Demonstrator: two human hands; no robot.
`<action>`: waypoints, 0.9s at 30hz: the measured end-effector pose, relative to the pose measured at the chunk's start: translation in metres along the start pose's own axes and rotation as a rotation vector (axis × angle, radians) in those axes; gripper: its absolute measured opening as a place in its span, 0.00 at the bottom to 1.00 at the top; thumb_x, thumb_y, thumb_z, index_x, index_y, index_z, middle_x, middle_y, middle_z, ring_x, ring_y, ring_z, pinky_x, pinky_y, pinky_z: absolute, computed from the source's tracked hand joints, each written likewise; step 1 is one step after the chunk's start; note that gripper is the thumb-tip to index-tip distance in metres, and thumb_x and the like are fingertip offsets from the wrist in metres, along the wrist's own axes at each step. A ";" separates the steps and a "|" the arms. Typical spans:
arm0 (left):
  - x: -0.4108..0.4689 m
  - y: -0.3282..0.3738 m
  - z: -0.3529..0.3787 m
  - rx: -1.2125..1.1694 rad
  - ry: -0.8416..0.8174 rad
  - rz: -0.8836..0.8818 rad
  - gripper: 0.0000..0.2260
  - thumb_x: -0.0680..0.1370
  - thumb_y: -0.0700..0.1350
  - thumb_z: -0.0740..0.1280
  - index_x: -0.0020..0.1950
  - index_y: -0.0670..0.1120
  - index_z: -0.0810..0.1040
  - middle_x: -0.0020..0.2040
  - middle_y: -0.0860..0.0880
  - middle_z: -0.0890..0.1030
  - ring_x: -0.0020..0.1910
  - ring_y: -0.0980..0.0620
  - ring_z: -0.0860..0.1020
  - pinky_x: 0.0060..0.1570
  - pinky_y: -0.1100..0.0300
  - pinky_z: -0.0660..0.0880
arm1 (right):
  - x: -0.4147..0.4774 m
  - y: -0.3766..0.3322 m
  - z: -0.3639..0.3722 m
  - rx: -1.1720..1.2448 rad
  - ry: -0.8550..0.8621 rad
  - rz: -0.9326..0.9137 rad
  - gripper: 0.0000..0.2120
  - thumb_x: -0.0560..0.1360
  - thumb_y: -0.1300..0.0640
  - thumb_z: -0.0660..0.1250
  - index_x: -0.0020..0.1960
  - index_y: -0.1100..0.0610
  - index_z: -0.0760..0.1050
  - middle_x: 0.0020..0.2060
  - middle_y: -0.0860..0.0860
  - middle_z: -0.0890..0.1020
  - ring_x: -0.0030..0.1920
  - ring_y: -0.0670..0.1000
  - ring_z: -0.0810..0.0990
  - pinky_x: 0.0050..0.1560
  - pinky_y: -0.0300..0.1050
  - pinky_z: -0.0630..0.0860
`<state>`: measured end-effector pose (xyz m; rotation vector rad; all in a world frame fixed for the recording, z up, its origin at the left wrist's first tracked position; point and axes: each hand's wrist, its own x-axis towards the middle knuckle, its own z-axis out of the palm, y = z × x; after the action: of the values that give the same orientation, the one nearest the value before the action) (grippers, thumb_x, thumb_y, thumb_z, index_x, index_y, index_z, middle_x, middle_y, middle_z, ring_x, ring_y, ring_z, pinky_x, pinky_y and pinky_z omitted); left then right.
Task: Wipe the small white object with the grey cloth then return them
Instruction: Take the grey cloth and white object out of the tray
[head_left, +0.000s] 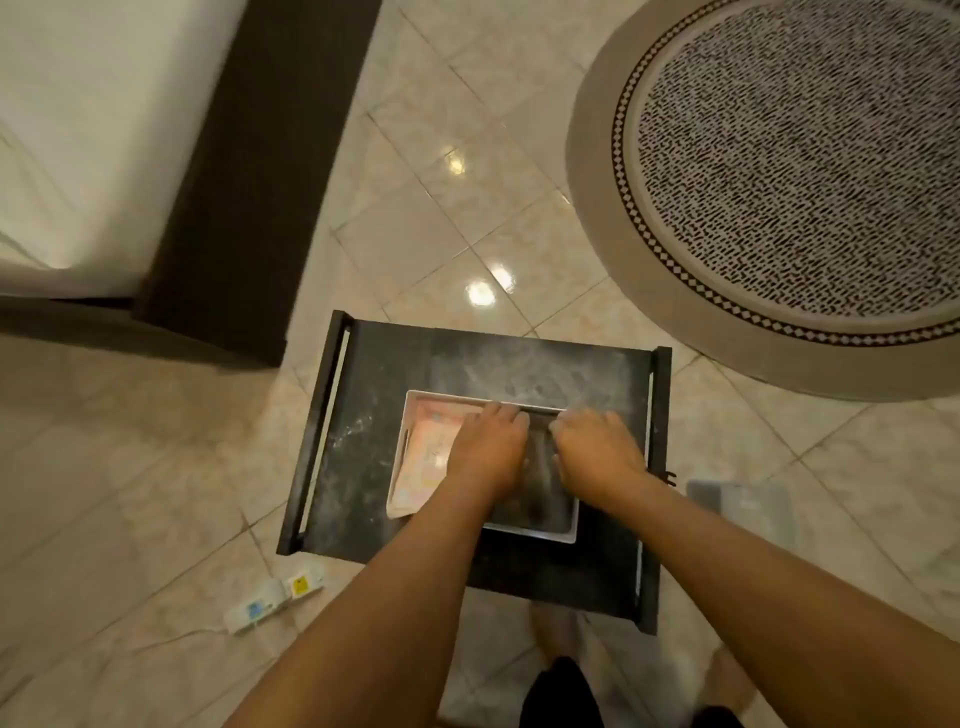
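Observation:
A grey cloth (537, 486) lies in the right half of a shallow white tray (530, 535) on a dusty black low table (374, 364). My left hand (488, 449) and my right hand (597, 449) are both down inside the tray, side by side on the cloth. Their fingers curl over its far edge and seem to grip it. No small white object shows apart from the tray; the hands hide whatever lies under them. The view is slightly blurred.
A pink printed packet (431, 452) fills the tray's left half. A white power strip (275, 603) lies on the tiled floor left of the table, and a grey flat scale (737, 504) sits to the right. A round patterned rug (800, 171) lies far right, a dark bed frame (249, 171) far left.

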<state>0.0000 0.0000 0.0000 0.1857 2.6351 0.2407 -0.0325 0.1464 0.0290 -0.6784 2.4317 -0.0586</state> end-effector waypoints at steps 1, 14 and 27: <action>0.003 0.001 0.003 0.036 -0.017 0.009 0.15 0.76 0.46 0.68 0.62 0.46 0.74 0.64 0.45 0.75 0.64 0.45 0.70 0.58 0.51 0.69 | 0.001 -0.001 0.003 -0.033 0.001 0.005 0.09 0.76 0.55 0.66 0.55 0.54 0.78 0.54 0.53 0.81 0.56 0.55 0.77 0.58 0.52 0.69; 0.013 0.015 0.046 0.103 0.220 -0.054 0.10 0.73 0.41 0.71 0.53 0.45 0.77 0.50 0.44 0.78 0.49 0.44 0.73 0.47 0.50 0.69 | 0.018 -0.006 0.036 -0.071 0.150 0.041 0.10 0.77 0.57 0.66 0.58 0.54 0.74 0.54 0.52 0.80 0.60 0.55 0.72 0.63 0.54 0.65; -0.005 0.001 0.025 -0.015 0.237 0.055 0.12 0.68 0.45 0.74 0.49 0.43 0.77 0.53 0.43 0.74 0.53 0.42 0.70 0.51 0.48 0.67 | 0.000 -0.015 0.019 0.136 0.119 0.063 0.11 0.73 0.56 0.69 0.55 0.51 0.75 0.56 0.51 0.73 0.59 0.53 0.69 0.59 0.49 0.67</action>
<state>0.0167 0.0038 -0.0189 0.2383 2.8643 0.3181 -0.0150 0.1350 0.0169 -0.5510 2.5334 -0.2437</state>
